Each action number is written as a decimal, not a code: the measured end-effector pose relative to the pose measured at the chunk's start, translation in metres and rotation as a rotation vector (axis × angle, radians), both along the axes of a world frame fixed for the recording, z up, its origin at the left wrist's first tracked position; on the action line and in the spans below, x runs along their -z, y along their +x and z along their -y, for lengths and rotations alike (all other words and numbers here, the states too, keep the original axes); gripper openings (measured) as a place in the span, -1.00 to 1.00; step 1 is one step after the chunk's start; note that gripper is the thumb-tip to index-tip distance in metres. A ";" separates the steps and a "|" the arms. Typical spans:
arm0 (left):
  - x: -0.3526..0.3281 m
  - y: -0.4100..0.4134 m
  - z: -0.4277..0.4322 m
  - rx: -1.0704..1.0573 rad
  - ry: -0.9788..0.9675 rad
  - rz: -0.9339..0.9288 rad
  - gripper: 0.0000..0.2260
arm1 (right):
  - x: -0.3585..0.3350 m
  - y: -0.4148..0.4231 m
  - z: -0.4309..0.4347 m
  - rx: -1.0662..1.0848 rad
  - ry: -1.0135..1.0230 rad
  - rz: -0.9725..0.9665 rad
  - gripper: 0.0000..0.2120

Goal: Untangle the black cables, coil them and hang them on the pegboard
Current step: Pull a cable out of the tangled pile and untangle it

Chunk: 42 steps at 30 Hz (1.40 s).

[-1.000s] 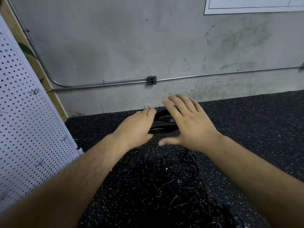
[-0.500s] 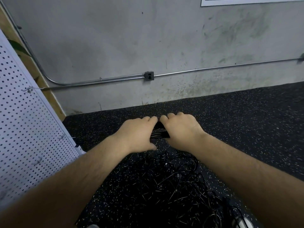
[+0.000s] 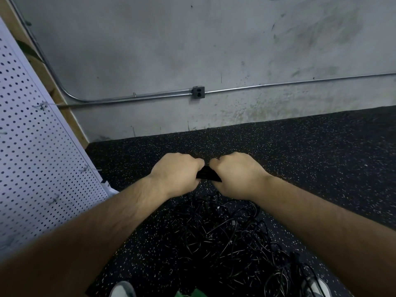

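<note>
**Surroundings.** A white pegboard (image 3: pixel 32 168) leans at the left, with wire hooks (image 3: pixel 85 168) on its face. A grey concrete wall (image 3: pixel 150 50) rises behind the work area. A metal conduit (image 3: pixel 132 97) runs along the wall and passes through a grey outlet box (image 3: pixel 198 92). The floor (image 3: pixel 321 157) is black speckled rubber. A loose tangle of black cables (image 3: pixel 225 232) lies on the floor between the forearms, nearer the person than the hands. Nothing stands between the hands and the pegboard.

**Hands and task item.** The left hand (image 3: pixel 175 172) and the right hand (image 3: pixel 237 174) are held knuckles up, almost touching. Both have their fingers curled tightly round one black cable bundle (image 3: pixel 209 175), which sits beyond the tangle.

**Change.** One second ago the right hand was flat over the bundle with spread fingers, and the left hand lay loosely on it. Both hands now form closed fists on it. The view has also tilted downward, and two shoe tips (image 3: pixel 123 289) now show at the bottom edge.

**Limits of view.**
- The hands cover most of the bundle, so its shape and the number of turns cannot be determined.
- Whether the bundle is joined to the tangle cannot be determined.
- The fingertips are hidden under the palms.
- The pegboard is cut off at the left edge.
</note>
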<state>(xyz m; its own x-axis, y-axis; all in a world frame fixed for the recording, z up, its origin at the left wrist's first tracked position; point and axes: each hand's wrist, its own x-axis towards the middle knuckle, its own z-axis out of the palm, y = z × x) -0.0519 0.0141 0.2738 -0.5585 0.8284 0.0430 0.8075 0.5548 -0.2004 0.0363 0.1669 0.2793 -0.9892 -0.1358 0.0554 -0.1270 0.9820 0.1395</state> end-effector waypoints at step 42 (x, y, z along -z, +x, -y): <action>0.142 -0.144 0.192 -0.430 0.477 0.931 -0.69 | 0.153 -0.146 0.095 0.139 -1.032 0.480 -0.65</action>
